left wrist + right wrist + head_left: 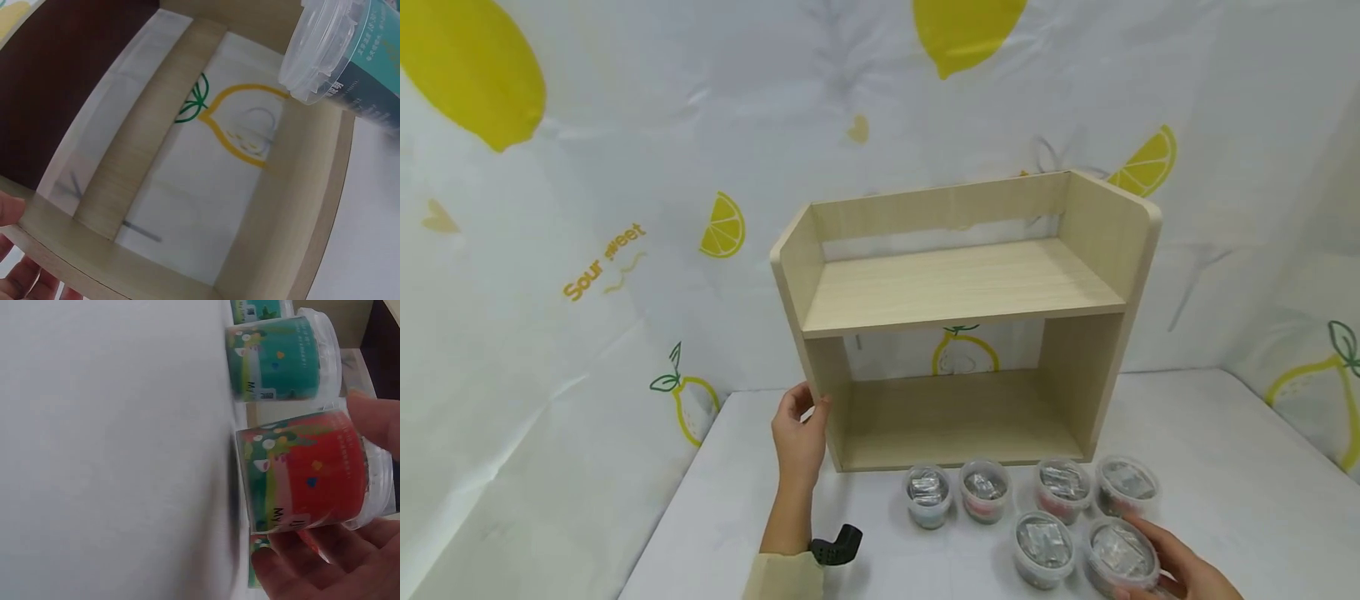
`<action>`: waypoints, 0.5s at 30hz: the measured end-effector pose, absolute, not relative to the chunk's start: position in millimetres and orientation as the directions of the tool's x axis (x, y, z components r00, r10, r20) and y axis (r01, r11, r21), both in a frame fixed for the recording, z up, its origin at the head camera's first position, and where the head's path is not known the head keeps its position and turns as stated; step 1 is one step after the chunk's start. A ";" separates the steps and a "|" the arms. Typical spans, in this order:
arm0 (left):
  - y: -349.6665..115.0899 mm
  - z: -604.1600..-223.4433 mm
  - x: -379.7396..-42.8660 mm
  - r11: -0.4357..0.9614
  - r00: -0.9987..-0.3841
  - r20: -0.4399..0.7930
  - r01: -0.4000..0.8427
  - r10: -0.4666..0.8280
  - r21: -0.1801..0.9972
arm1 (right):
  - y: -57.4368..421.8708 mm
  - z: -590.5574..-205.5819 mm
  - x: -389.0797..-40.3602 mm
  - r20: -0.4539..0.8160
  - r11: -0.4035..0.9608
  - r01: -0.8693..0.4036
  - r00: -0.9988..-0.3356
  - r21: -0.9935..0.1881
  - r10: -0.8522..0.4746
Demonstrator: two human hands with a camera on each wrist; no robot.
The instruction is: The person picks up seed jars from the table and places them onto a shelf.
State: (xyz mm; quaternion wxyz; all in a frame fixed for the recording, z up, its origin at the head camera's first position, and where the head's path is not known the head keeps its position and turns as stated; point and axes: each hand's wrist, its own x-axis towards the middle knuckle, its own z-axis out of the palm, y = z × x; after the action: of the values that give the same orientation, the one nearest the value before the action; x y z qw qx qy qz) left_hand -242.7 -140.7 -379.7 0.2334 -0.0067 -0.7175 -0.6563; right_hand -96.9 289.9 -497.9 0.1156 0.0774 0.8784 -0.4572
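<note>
A pale wooden two-tier shelf [962, 292] stands on the white table. My left hand [801, 433] grips the front edge of its left side panel, the thumb on the inner side and the fingers outside, as the left wrist view also shows. At the front right, my right hand [1187, 571] holds a clear-lidded plastic tub [1122, 552] between thumb and fingers. In the right wrist view this tub has a red printed label [306, 475] and leans slightly, its base close to the tabletop. A teal-labelled tub [275, 362] stands beside it.
Several similar tubs stand before the shelf, among them one at the left [927, 496], one beside it [985, 490] and one near the held tub [1043, 548]. A lemon-printed white sheet [625, 167] hangs behind. A black wrist device [837, 546] sits on my left wrist.
</note>
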 end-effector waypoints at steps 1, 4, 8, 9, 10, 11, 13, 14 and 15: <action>-140.3 -379.5 -243.0 0.140 -0.892 0.344 0.316 -0.295 0.938 | 289.8 -495.4 -96.8 -0.291 0.545 0.262 -0.956 -0.796 0.036; -140.4 -380.3 -244.0 0.138 -0.893 0.344 0.317 -0.289 0.938 | 287.5 -481.3 -98.3 -0.350 0.498 0.341 -0.933 -0.798 0.077; -141.2 -381.7 -245.3 0.134 -0.892 0.351 0.325 -0.284 0.936 | 283.9 -453.6 -100.5 -0.322 0.509 0.342 -0.938 -0.790 0.131; -141.5 -382.1 -245.5 0.133 -0.893 0.351 0.326 -0.282 0.936 | 283.4 -446.9 -99.9 -0.276 0.518 0.304 -0.952 -0.800 0.132; -141.8 -382.4 -245.6 0.133 -0.893 0.351 0.327 -0.281 0.936 | 283.2 -440.7 -99.7 -0.224 0.519 0.259 -0.966 -0.815 0.130; -141.8 -382.5 -245.6 0.134 -0.894 0.351 0.326 -0.279 0.936 | 282.9 -434.5 -99.8 -0.172 0.514 0.211 -0.977 -0.832 0.122; -142.3 -382.7 -245.3 0.131 -0.896 0.349 0.325 -0.276 0.937 | 283.4 -422.5 -100.5 -0.075 0.487 0.111 -0.993 -0.866 0.094; -142.4 -382.8 -245.1 0.131 -0.896 0.349 0.325 -0.276 0.937 | 283.2 -416.6 -101.8 -0.027 0.481 0.065 -0.996 -0.874 0.085; -142.4 -382.9 -244.8 0.130 -0.895 0.351 0.327 -0.275 0.936 | 283.6 -410.5 -103.1 0.034 0.480 0.001 -0.997 -0.877 0.064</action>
State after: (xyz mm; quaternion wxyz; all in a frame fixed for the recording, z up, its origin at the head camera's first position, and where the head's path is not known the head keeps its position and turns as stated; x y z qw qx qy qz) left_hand -244.8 -142.4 -382.9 0.2285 -0.0182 -0.7160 -0.6594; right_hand -103.1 283.6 -410.5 -0.0311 0.0190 0.8595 -0.5098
